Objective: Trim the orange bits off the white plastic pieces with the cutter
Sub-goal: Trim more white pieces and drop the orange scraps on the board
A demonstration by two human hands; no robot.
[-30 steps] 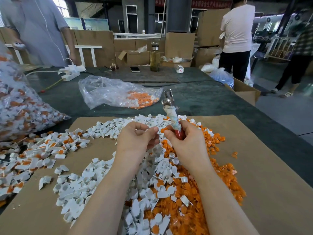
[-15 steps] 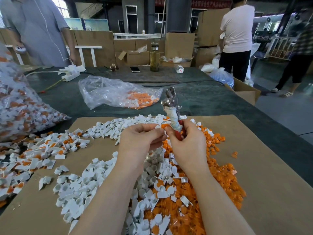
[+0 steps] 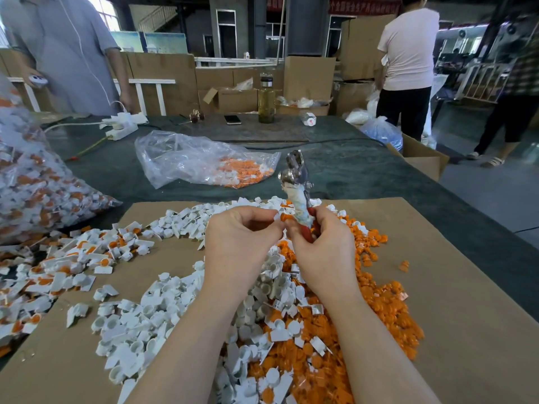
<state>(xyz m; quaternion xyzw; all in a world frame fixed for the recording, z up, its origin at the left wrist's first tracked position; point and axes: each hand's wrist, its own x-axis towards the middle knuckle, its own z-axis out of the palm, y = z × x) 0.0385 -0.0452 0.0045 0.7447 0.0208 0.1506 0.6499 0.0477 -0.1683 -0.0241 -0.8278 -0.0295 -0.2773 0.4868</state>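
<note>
Warehouse tabletop (image 3: 364, 170), cardboard sheet (image 3: 466, 316) at six o'clock; left grip (image 3: 242, 237) pinching white piece (image 3: 277, 217), right grip (image 3: 323, 243) clutching cutter (image 3: 297, 188)

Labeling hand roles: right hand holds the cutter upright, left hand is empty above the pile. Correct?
Not quite. The head view shows the left hand is not empty: it pinches a white piece with an orange bit at its fingertips. The rest holds: the right hand holds the cutter upright above the pile.
</note>
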